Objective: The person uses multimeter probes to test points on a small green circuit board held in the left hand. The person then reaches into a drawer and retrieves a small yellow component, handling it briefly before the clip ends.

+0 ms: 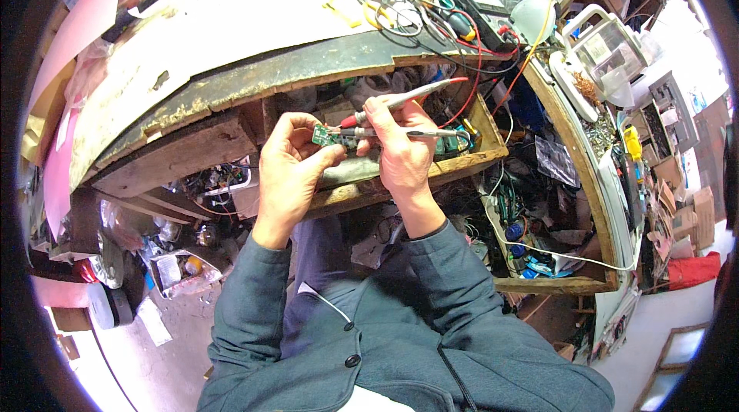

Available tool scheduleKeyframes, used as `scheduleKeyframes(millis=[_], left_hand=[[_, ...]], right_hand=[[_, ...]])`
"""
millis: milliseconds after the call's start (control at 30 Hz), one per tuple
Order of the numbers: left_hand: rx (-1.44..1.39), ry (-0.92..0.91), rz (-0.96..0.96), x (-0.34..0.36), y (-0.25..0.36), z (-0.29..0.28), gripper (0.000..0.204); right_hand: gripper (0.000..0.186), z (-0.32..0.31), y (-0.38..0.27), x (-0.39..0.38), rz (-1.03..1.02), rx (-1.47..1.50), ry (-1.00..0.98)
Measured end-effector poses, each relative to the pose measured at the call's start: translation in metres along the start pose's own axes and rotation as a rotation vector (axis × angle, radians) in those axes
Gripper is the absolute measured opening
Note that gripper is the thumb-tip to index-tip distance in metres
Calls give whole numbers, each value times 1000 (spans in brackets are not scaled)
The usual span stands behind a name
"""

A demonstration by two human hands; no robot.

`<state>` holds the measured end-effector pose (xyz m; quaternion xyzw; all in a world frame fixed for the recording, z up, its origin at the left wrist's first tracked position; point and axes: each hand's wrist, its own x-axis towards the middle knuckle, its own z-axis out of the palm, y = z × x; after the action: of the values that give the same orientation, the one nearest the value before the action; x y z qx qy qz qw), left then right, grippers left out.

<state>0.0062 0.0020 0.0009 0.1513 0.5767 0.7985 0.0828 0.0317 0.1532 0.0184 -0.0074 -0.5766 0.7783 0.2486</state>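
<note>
A small green circuit board (pixel 319 135) sits above an open wooden drawer (pixel 456 169), its edge pinched between the thumb and fingertips of the left hand (pixel 289 167), which is closed no further than that grip needs. From the other side, the right hand (pixel 402 149) curls around two pen-shaped probes, one red and grey (pixel 409 96), the other dark and slim (pixel 440 134), both angled at the board; whether their tips touch it is too small to tell. Good work here likely depends on a still board, fingers clear of the contacts and tips kept apart, since a slip could bridge neighbouring points. Resting the wrists on the drawer's edge would probably steady both hands. Beyond lies a worktop (pixel 308 67) with yellow-handled pliers (pixel 377 15).
</note>
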Motion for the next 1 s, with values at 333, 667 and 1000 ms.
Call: scheduleKeyframes(millis=[333, 667, 1000], left_hand=[[-42, -14, -23, 0, 1, -1, 36], [-16, -15, -9, 0, 0, -3, 35], [-21, -23, -19, 0, -1, -2, 36]], right_hand=[[14, 6, -5, -3, 23, -22, 49], [14, 6, -3, -2, -1, -24, 37], [15, 4, -6, -2, 21, -20, 28]])
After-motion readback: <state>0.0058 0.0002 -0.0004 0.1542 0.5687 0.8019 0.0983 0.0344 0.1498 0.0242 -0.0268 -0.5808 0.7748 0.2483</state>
